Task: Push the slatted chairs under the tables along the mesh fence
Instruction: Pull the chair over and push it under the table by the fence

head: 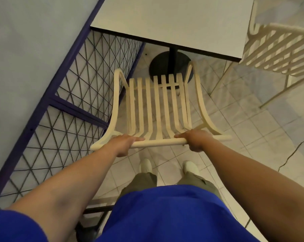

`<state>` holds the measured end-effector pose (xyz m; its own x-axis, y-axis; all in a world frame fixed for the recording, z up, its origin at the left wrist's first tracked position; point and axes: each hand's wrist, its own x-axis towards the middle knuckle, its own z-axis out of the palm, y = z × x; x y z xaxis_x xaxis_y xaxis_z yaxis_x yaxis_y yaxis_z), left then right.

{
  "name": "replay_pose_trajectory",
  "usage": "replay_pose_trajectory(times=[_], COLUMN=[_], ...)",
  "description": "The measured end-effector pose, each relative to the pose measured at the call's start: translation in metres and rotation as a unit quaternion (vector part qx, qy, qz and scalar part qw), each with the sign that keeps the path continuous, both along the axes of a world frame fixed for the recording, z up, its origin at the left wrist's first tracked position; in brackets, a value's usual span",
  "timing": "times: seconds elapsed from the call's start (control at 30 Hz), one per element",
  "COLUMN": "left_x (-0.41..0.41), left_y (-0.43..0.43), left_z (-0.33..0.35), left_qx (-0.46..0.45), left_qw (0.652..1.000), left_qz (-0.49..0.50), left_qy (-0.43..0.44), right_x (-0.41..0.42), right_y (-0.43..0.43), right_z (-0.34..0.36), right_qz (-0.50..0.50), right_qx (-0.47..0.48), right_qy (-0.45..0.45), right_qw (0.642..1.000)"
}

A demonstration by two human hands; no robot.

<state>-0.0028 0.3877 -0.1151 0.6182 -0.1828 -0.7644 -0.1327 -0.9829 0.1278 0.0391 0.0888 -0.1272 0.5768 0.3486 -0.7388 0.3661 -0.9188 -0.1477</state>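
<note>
Lower centre of frame: the person's shoes [146, 165] stand close behind the slatted chair [157, 102].

Left grip [125, 144] and right grip [195, 141] are each curled round the top rail [158, 143], set apart across its width.

The chair sits mid-frame, facing the worktop [174, 20], with its seat not yet under the edge. Its left armrest [115, 95] runs just beside the mesh fence [88, 81].

Risks, as judged:
- A push drifting left could catch that armrest on the mesh. Even pressure from both grips should prevent it.
- The black pedestal base [158, 65] lies directly ahead, so the front legs may strike it and stop the chair short.
- Whether the armrests clear the worktop's underside cannot be told.

Upper right: a second chair [279, 49] stands near the worktop corner, apart from this one.
</note>
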Motion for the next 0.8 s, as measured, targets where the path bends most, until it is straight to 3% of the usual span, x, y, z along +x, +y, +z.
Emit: replay_pose_trajectory(times=[0.8], left_x=[0.05], left_y=[0.093], left_z=[0.001], left_qx=[-0.01], left_qw=[0.999], left_qz=[-0.048], left_qy=[0.003], right_x=[-0.001], right_y=[0.082], right_z=[-0.007], right_qz=[-0.09], right_qx=[0.051], right_qy=[0.015], right_qw=[0.995])
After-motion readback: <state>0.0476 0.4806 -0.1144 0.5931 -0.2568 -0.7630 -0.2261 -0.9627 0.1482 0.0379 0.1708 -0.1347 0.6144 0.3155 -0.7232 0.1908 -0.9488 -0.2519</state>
